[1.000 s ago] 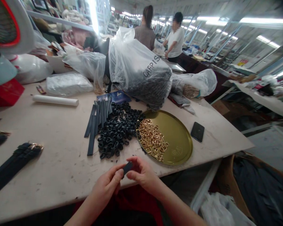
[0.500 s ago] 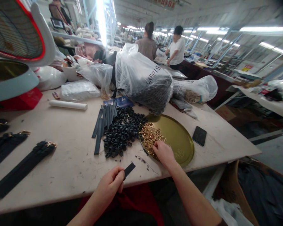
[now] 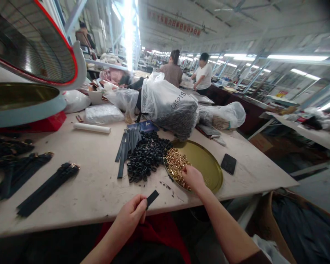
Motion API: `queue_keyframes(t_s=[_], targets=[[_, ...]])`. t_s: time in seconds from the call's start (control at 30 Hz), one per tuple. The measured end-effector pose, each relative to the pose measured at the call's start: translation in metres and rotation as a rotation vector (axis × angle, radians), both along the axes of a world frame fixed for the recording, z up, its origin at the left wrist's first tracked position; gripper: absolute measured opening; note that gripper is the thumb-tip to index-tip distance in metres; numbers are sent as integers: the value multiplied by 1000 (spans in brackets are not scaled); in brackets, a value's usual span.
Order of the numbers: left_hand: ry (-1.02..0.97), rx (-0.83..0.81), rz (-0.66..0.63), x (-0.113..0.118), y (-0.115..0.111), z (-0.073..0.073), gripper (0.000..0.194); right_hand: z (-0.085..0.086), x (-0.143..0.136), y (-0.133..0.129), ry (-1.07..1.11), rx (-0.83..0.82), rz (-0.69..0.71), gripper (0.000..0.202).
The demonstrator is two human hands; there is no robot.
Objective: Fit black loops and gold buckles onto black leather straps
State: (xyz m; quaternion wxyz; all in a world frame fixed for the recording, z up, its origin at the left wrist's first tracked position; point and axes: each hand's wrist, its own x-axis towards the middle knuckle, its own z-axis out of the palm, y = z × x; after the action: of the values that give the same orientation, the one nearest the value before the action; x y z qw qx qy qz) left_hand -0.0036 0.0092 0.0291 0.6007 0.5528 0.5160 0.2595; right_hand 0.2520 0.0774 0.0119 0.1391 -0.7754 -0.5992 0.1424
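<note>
My left hand (image 3: 132,212) is closed at the table's front edge, pinching a short dark strap (image 3: 153,198) whose free end points up and to the right. My right hand (image 3: 193,178) reaches into the round gold tray (image 3: 206,157), with its fingertips pressed together at the heap of small gold metal buckles (image 3: 176,162). What those fingertips hold, if anything, is hidden. Left of the tray lies a pile of black loops (image 3: 143,161). Beside that pile several flat dark strips (image 3: 123,157) are fanned out.
Bundles of black straps with buckles (image 3: 51,187) lie at the left. A white roll (image 3: 92,128), a stuffed clear plastic bag (image 3: 170,106) and a fan (image 3: 55,47) stand farther back. A black phone (image 3: 228,163) rests right of the tray. Co-workers (image 3: 202,71) stand beyond the table.
The head view has tilted up and turned slightly left, so the tabletop things appear shifted. Both hands keep nearly the same places, the right still at the buckles.
</note>
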Motion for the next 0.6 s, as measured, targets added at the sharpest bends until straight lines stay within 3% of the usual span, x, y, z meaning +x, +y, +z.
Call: queue_keyframes(t_s=[0.17,0.3,0.4,0.6], targets=[[-55,54,83,10,15,7,28,19,-29,-28,344,-36,200,12],[-90,94,43,13,27,5,25,25,-66,-51,1055,-275,330,10],[-35,80,-11,7,27,6,18,22,-85,-58,1353,-401,320,18],[26,118,1,-1,25,7,17,5,-101,-59,1656,-392,109,26]])
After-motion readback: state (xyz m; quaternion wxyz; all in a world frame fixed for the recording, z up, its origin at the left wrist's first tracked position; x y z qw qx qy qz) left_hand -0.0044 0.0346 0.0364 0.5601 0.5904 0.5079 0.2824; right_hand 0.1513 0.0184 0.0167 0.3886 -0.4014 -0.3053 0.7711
